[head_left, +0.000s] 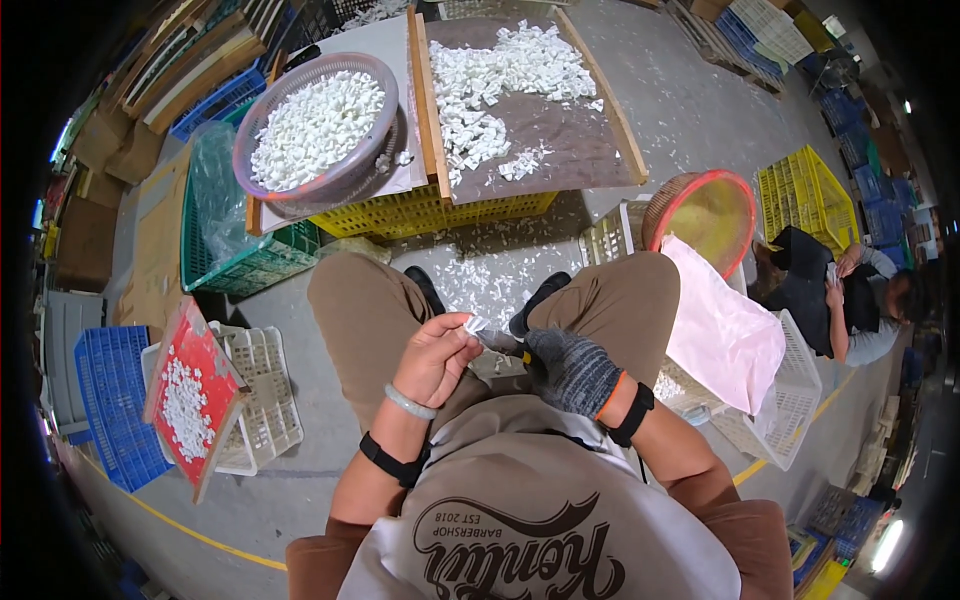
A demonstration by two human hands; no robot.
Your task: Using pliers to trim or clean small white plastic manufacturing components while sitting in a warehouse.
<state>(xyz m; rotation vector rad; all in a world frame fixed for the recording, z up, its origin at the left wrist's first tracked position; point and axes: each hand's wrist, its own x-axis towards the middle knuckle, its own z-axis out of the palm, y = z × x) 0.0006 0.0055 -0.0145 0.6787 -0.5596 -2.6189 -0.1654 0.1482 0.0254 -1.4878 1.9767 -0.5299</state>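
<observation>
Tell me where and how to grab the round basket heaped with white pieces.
Grip the round basket by the left and right of its rim, coming from the near side: it stands mouth up, and the rim rings the heaped white pieces, so a level, two-sided hold should probably spill least.

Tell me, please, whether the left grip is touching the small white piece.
Touching: the head view shows the left grip pinching the small white piece in its bare fingertips.

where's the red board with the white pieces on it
In the head view, the red board is at the left, lying across a white crate, with a blue crate just to its left.
</observation>
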